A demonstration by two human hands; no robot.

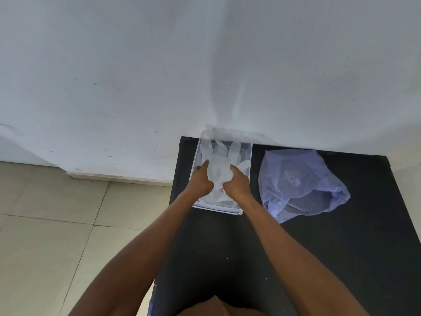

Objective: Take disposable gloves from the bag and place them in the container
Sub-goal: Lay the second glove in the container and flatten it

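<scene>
A clear rectangular plastic container (248, 156) stands on the black table near the wall. Inside it lies a translucent disposable glove (218, 156), spread flat with its fingers pointing toward the wall. My left hand (201, 180) and my right hand (238, 182) are both inside the container, index fingers stretched out and pressing on the glove's palm area; the other fingers are curled. To the right of the container lies a crumpled translucent bluish plastic bag (300, 183), with its mouth toward me.
The black table (341, 247) stands against a white wall (205, 65). Its left edge runs just beside the container; beyond it lies a tiled floor (57, 224). Bare tabletop stretches between me and the container.
</scene>
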